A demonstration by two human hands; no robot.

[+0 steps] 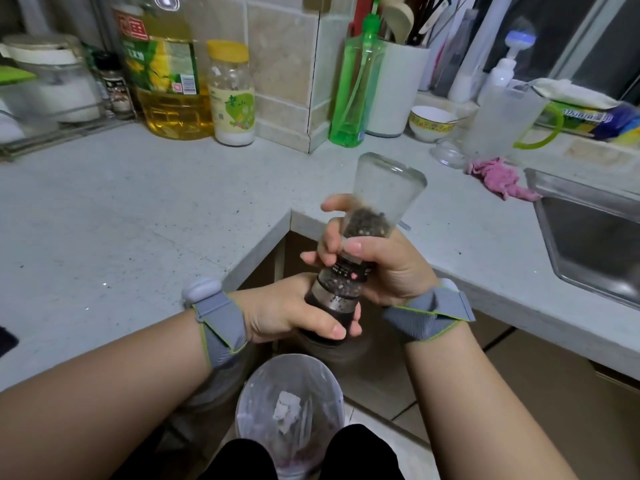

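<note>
Now both hands hold a clear glass pepper grinder (pixel 360 251) upside down above a lined bin (pixel 291 407): the left hand (pixel 294 313) wraps its dark grinding cap, the right hand (pixel 374 265) grips the tapered body, peppercorns pooled inside, off the speckled grey surface (pixel 138 216).

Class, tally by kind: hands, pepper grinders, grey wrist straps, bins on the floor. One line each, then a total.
hands: 2, left hand and right hand
pepper grinder: 1
grey wrist straps: 2
bin: 1
total: 6
</note>
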